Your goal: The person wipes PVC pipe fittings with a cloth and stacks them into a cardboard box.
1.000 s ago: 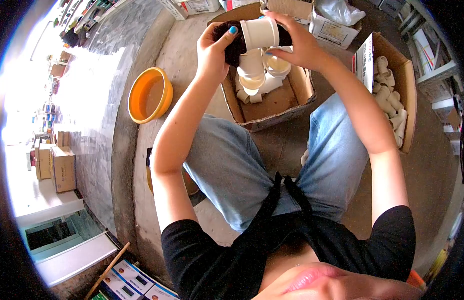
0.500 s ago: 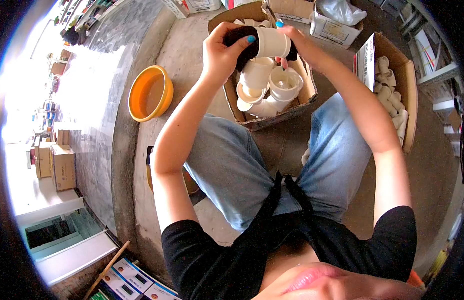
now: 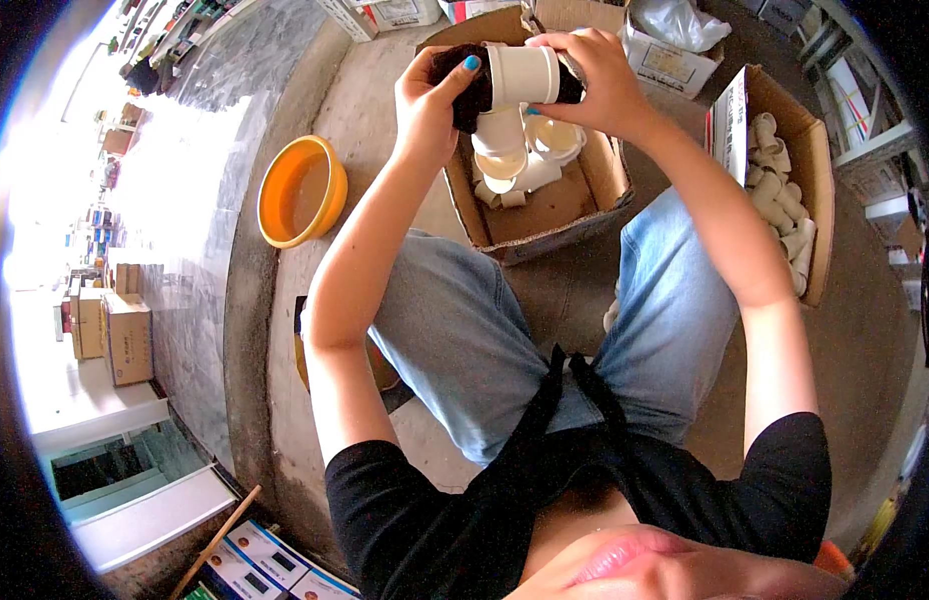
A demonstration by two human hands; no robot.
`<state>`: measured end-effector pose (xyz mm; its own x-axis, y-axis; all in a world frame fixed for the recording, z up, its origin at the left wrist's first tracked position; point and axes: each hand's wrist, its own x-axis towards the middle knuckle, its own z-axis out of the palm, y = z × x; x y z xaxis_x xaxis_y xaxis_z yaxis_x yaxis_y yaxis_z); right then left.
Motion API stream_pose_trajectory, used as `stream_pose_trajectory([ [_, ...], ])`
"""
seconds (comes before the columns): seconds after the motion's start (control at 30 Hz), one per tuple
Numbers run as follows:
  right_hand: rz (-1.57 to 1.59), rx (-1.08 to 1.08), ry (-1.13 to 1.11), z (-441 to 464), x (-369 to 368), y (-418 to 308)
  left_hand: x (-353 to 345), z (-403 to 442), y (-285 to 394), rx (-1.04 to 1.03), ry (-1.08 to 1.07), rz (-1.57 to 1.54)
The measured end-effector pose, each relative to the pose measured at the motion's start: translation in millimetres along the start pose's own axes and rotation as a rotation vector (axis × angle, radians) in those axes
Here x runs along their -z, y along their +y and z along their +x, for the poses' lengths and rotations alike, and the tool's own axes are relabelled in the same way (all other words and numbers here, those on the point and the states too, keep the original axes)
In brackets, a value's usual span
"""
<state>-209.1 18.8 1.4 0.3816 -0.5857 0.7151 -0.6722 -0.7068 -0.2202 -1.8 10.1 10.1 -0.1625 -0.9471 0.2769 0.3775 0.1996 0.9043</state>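
A dark cloth (image 3: 463,84) is bunched in my left hand (image 3: 431,98), whose fingers are closed on it at the left end of a large white pipe fitting (image 3: 523,77). My right hand (image 3: 607,84) grips the right side of the same fitting, with dark cloth showing there too. The fitting hangs over an open cardboard box (image 3: 545,238). Below it, other white fittings (image 3: 558,140) and small white pieces (image 3: 513,199) show in the box; the held fitting and my hands partly hide them.
An orange basin (image 3: 303,190) stands on the floor to the left. On the right, another cardboard box (image 3: 820,190) holds several white pipe fittings (image 3: 782,200). A white box with a plastic bag (image 3: 680,24) is at the back. My knees flank the near box.
Since half a second ago, my hands and the held fitting have moved left. The fittings below appear farther up and left in the box. My grips remain on the cloth and fitting.
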Motion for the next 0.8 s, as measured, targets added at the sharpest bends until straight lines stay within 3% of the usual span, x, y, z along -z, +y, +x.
stream_pose_trajectory([
  [0.07, 0.009, -0.127, -0.127, -2, 5, -5, 3, 1, -2, -0.010, -0.009, 0.090],
  [0.17, 0.416, -0.440, -0.401, -1, 3, -4, 4, 0, -6, -0.045, -0.029, 0.170],
  [0.27, 1.038, -0.732, -0.317, -13, -22, 2, 4, -2, -6, -0.054, -0.046, 0.218],
  [0.3, 1.162, -0.805, -0.437, -12, -19, 5, 3, -3, -5, -0.054, -0.045, 0.232],
  [0.4, 1.184, -0.719, -0.451, -9, -18, 8, 3, -3, -2, -0.045, -0.021, 0.144],
  [0.5, 0.812, -0.540, -0.066, -6, -27, -3, 2, -1, 0, -0.014, 0.006, 0.034],
  [0.6, 0.192, -0.057, 0.011, 0, -9, -5, 3, 1, -3, 0.026, 0.024, -0.030],
  [0.63, 0.126, 0.006, 0.036, 3, -3, -8, 3, 1, -3, 0.045, 0.032, -0.053],
  [0.8, 0.015, 0.057, 0.068, 2, -3, -4, 4, 2, -4, 0.069, 0.057, -0.042],
])
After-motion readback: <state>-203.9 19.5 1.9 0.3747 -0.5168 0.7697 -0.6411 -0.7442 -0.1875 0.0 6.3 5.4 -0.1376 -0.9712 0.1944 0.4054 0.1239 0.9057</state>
